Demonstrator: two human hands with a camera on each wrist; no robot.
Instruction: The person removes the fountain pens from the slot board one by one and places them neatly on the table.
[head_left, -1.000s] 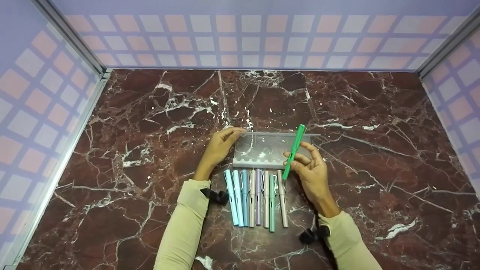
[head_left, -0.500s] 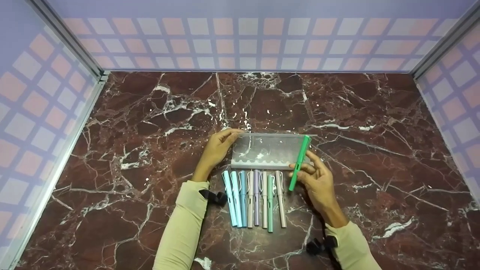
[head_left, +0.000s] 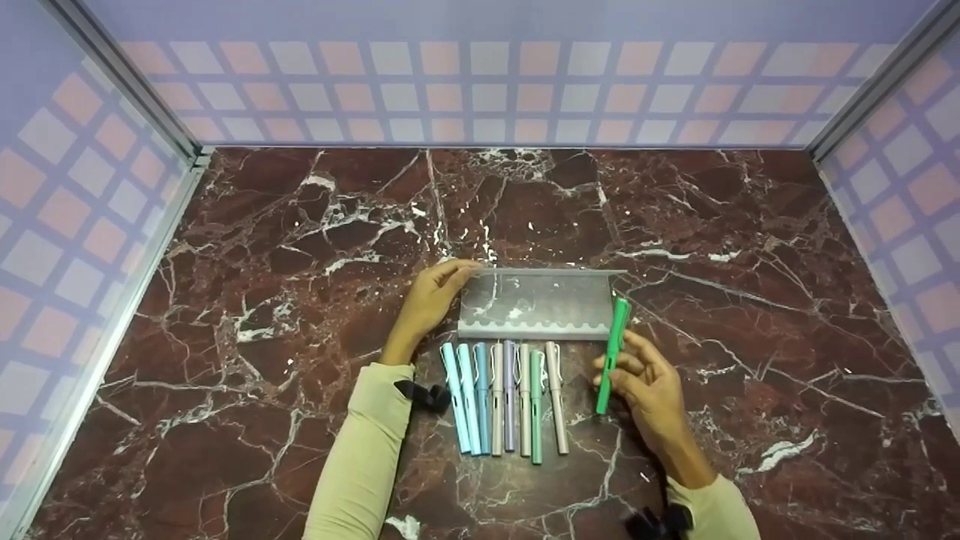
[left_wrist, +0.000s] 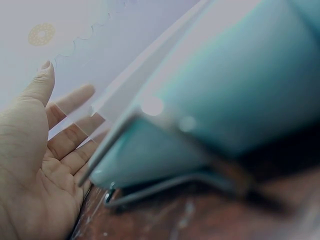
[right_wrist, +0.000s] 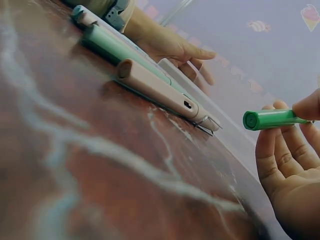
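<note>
Slim green pen pinched in right hand, left hand on clear scalloped holder

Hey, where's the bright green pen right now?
In the head view the bright green pen is pinched in the right hand, just right of the clear pen holder and the row of pastel pens on the marble table.

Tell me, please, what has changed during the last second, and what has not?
The right hand, pinching the green pen, carried it from over the clear holder to the right and toward the person, beside the row of pens. The left hand still touches the holder's left end; holder and row stayed put.
</note>
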